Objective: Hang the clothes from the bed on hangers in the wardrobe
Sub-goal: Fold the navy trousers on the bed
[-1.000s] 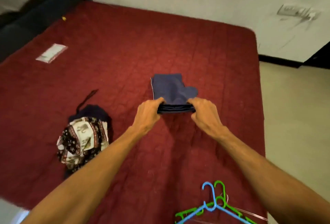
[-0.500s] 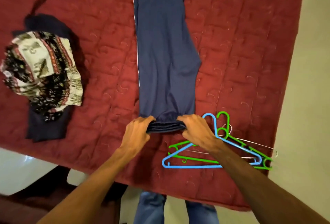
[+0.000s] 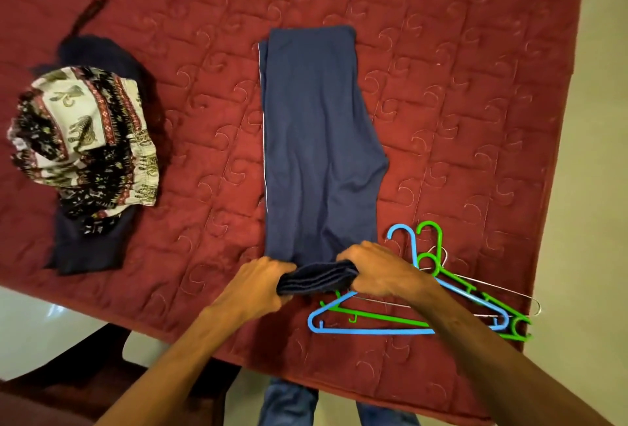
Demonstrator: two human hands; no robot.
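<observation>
Our left hand (image 3: 260, 281) and right hand (image 3: 377, 271) clamp the navy trousers' (image 3: 316, 140) near end — seemingly the waistband; they stretch straight away, hangers (image 3: 404, 325) nearest our right.

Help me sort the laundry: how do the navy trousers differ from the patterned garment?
The navy trousers are plain blue with a pale side stripe; the patterned garment is cream, black and red. The navy trousers lie flat; the patterned garment sits crumpled on a dark cloth. The left hand and right hand grip the navy trousers' near end; no hand touches the patterned garment. Both lie on the red bedspread.
</observation>
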